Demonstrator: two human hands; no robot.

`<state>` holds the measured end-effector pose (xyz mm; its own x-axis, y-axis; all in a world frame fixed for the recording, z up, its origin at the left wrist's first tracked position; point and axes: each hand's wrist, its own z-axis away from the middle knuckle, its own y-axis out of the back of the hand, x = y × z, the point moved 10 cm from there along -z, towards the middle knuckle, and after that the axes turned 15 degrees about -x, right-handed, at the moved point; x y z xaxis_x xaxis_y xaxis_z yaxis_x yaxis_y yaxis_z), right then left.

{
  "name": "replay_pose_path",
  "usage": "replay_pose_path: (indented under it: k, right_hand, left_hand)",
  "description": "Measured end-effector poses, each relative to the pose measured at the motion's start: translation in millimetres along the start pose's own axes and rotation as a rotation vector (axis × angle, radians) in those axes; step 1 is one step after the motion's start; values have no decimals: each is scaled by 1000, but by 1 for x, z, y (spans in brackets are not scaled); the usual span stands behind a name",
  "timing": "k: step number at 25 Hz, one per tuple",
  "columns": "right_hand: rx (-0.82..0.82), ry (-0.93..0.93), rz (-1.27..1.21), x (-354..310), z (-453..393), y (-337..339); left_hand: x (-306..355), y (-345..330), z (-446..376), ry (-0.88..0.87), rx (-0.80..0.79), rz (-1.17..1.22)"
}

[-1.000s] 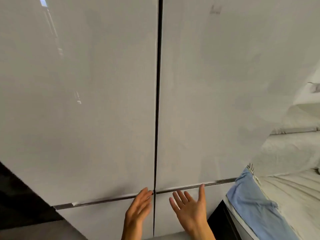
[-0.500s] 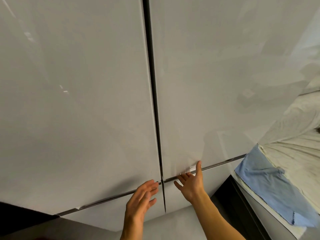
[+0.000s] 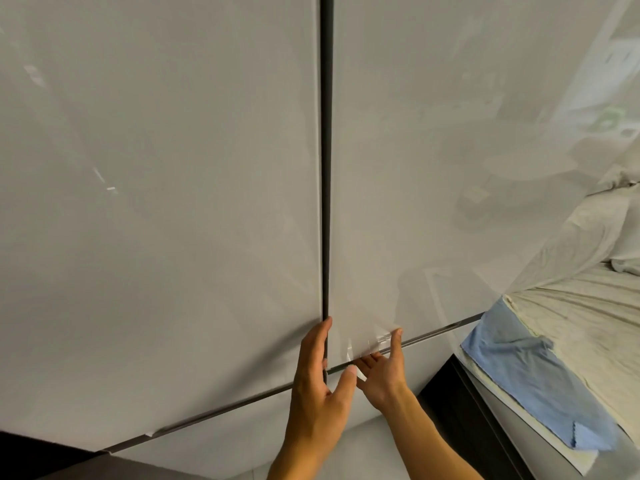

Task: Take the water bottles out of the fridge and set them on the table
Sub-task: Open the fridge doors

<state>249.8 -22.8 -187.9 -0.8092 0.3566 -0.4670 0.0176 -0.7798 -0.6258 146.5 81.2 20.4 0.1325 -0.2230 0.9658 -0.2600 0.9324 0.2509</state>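
My left hand [image 3: 320,386] lies flat, released, fingers in the fridge [image 3: 173,202] door seam at lower centre. My right hand [image 3: 382,370] seemingly hooks the right door's bottom edge. Bottles unseen; no writing legible.

head cam | faces fridge doors [image 3: 173,202] close up, tilted upward | single view only

I have raised the left hand [image 3: 317,386] from below the horizontal seam to the vertical gap between the upper fridge doors [image 3: 415,168]; its fingertips now lie in that gap at its lower end. The right hand [image 3: 381,370] has closed in beside the left, fingers tucked under the right door's lower edge. The gap appears wider than one second ago.
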Motion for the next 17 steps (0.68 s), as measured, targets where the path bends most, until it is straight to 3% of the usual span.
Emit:
replay_pose_path:
  k: [4, 12, 17]
  right_hand:
    - [21, 15, 15, 0, -1, 2]
    - [72, 23, 57, 6, 30, 22]
    - [151, -36, 113, 5, 83, 50]
  left_hand:
    - [-8, 0, -1, 3, -36, 48]
    - [-14, -6, 6, -25, 56, 171]
    - [3, -24, 16, -66, -40, 168]
